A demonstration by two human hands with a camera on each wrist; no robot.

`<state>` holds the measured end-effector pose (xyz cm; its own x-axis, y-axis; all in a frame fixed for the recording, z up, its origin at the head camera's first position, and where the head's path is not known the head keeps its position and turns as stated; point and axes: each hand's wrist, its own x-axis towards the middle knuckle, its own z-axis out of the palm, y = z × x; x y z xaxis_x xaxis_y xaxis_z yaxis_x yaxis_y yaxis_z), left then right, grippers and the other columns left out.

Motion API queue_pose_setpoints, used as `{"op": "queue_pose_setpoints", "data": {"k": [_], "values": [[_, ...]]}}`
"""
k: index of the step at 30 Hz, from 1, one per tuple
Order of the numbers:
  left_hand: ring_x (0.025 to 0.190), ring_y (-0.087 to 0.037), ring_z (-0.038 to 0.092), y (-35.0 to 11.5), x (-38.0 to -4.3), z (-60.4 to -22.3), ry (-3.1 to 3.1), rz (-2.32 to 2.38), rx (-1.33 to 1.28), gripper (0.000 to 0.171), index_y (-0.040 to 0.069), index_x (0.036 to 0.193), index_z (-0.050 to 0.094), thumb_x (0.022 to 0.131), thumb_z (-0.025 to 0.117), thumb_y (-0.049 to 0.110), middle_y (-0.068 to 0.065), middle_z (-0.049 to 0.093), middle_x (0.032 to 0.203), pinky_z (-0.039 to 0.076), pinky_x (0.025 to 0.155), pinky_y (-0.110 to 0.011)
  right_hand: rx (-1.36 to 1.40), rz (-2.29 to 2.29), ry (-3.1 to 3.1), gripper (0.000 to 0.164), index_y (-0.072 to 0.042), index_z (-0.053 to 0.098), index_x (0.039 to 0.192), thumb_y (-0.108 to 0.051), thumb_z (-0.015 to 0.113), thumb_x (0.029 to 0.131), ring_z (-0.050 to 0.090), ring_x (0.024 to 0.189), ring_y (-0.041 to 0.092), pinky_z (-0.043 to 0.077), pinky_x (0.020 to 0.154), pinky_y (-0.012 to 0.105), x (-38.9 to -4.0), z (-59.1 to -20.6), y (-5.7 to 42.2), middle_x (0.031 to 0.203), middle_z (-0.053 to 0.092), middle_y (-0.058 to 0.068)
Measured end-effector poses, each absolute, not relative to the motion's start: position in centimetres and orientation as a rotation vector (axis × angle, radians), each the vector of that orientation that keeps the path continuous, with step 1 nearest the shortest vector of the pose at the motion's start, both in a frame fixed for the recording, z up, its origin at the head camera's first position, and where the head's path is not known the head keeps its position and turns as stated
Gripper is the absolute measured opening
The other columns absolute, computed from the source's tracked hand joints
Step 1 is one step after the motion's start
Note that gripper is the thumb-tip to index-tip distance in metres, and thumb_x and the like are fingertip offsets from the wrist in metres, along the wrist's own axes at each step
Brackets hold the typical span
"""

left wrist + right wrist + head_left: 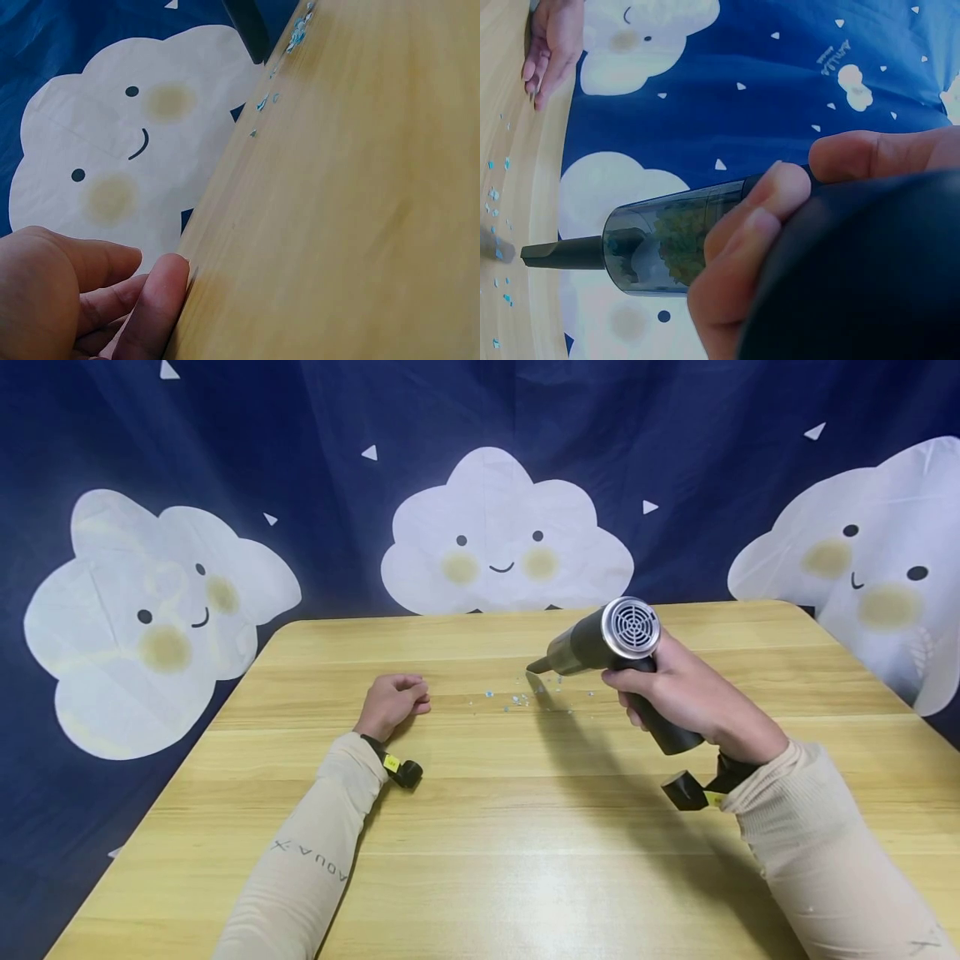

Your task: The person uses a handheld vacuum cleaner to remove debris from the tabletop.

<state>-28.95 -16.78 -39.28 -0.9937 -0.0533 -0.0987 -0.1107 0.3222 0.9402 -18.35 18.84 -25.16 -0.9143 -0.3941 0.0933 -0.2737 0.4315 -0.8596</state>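
My right hand (693, 693) grips the black handle of a handheld vacuum cleaner (588, 645) with a silver vented rear end. Its narrow nozzle (562, 253) points down and left, the tip close over the table among small blue and white scraps (517, 700). Through the clear dust cup (671, 247) in the right wrist view, a greenish-brown mass shows. To the left of the scraps, my left hand (393, 702) rests on the tabletop with its fingers loosely bent and nothing in them. Part of the nozzle (251, 34) also enters the left wrist view from above.
The wooden table (465, 827) has rounded far corners. Behind it hangs a dark blue curtain (322, 510) printed with smiling white clouds and small triangles. Each wrist carries a strapped-on black camera, the left camera (408, 774) low over the tabletop.
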Motion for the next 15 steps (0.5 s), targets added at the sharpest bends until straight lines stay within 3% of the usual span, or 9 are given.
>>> {"op": "queue_pose_setpoints", "data": {"k": [15], "values": [[0.087, -0.015, 0.065, -16.79, -28.86, -39.24, 2.512, 1.803, -0.149, 0.025, -0.005, 0.114, 0.063, 0.094, 0.058, 0.010, -0.013, 0.056, 0.132, 0.060, 0.071, -0.017, -0.671, -1.491, 2.533, 0.029, -0.007, 0.041, 0.119, -0.007, 0.055, 0.094, 0.053, 0.049, 0.030, 0.052, 0.045, 0.038, -18.31, -25.22, 18.71, 0.067, 0.052, 0.021]]}}
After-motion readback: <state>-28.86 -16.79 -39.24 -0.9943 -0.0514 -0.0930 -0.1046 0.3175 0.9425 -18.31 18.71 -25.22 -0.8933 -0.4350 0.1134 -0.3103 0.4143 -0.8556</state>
